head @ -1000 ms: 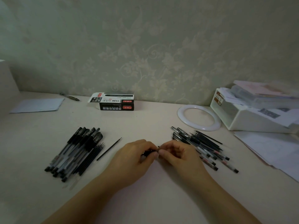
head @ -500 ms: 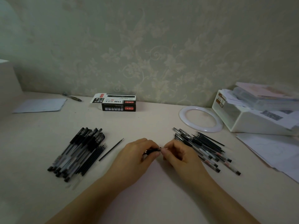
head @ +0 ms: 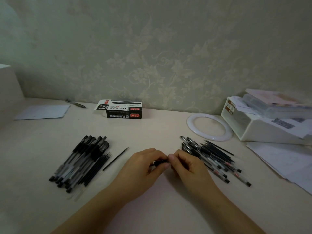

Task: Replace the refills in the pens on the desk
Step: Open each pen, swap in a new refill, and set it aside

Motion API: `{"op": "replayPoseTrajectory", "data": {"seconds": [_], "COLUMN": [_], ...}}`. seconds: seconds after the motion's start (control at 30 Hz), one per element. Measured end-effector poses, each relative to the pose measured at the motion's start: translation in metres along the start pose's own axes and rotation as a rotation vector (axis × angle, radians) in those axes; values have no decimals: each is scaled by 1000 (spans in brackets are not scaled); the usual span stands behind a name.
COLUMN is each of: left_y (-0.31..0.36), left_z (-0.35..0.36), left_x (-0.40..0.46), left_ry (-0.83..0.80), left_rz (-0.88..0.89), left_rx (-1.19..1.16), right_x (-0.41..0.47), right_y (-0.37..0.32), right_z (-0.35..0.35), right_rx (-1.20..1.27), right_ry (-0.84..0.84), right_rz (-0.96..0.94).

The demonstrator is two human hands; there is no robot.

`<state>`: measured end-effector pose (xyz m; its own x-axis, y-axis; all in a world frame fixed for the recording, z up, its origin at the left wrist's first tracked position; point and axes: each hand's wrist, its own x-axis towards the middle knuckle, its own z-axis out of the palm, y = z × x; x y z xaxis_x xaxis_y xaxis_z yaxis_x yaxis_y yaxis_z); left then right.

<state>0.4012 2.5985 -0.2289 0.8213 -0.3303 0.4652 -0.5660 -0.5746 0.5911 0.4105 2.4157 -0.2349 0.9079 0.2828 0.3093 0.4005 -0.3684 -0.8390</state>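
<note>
Both hands met at the middle of the pale counter [head: 152,132], fingers curled inward toward each other. The left hand [head: 143,168] pinched a short black pen [head: 158,162] between thumb and fingertips, and the right hand [head: 187,166] had its fingertips pressed together on the end of the same pen, so that only a small dark stretch of it showed between them; which part of the pen this was could not be told. To the left lay a pile of capped black pens [head: 81,161], side by side and slanted, with a single thin refill [head: 115,158] lying apart just to its right. To the right of the hands lay a looser heap of pens and refills [head: 214,159], crossing one another. Against the wall stood an open black-and-white box [head: 123,110]. A white ring [head: 209,127] lay flat beside a white tray of papers [head: 263,129], and a sheet of paper [head: 42,112] lay far left.
</note>
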Motion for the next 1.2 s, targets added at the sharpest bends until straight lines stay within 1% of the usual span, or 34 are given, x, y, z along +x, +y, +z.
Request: {"op": "replayPoseTrajectory", "data": {"seconds": [0.27,0.43,0.63,0.87,1.03,1.13,1.2], "left_y": [4,6,6,6,6,6,4], "left_z": [-3,-7,-8,-7,-9,-7,-6], "left_x": [1,2,2,3,3,3,2], "left_ry": [14,53,50,61,65,76,91], "left_rz": [5,-2,31,18,33,19,-17], "left_rx": [66,53,27,18,36,38,53], "right_x": [-1,-2,-2,-3,-3,-4,-5], "right_y": [-2,-3,-1,-6,-9,-11,-13], "right_z": [1,-1,-1,0,-2,-1,-1], "right_rx": [5,-25,23,-31,5,-11,-38], "right_ry": [45,4,-17,-17,-35,9,89], "right_rz": [13,-17,46,-28,-15,-9,-27]}}
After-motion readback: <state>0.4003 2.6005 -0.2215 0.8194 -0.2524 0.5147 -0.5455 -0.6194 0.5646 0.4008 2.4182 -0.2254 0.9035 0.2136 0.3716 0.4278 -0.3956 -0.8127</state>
